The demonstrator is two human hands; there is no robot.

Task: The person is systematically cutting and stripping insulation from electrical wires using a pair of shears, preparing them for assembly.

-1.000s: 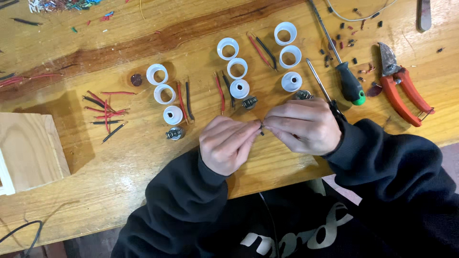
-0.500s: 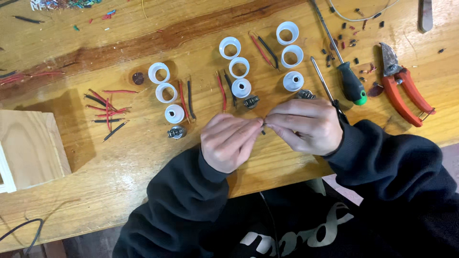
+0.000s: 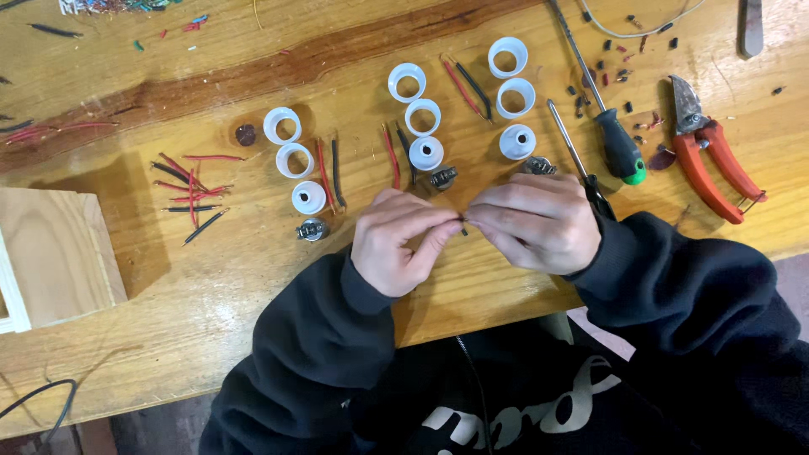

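Head view, hands: left hand (image 3: 396, 244) and right hand (image 3: 535, 221) met fingertip to fingertip over the wooden table (image 3: 253, 286), both pinching one small dark wire piece (image 3: 463, 226); too small to tell more of it.
Wire piece place: between the two hands, just above the table's near edge, below the middle column of white parts.
White plastic rings: 6 open rings counted, two per column, three columns; left column ring (image 3: 282, 125), middle column ring (image 3: 407, 82), right column ring (image 3: 508, 57).
White caps with small hole: 3, one at the foot of each column; left cap (image 3: 308, 197), middle cap (image 3: 426, 153), right cap (image 3: 517, 141).
Metal sockets: 3 small silvery pieces, one below each cap; left socket (image 3: 313, 229), middle socket (image 3: 443, 178), right socket (image 3: 538, 166) touching the right hand's knuckles.
Wire pairs: one red and one black short wire beside each column, 3 pairs; left pair (image 3: 329, 173).
Loose wire pile: red and black offcuts (image 3: 190, 190) left of the left column, count unclear.
Screwdrivers: 2; green-tipped black handle (image 3: 619, 152), the other (image 3: 577, 164) running under the right hand.
Pruning cutter: 1, red handles (image 3: 708, 156), far right.
Wooden block: 1 pale block (image 3: 50, 253) at the left edge.
Labels, packages, signs: white print on the black sweatshirt (image 3: 506, 421), partly hidden.
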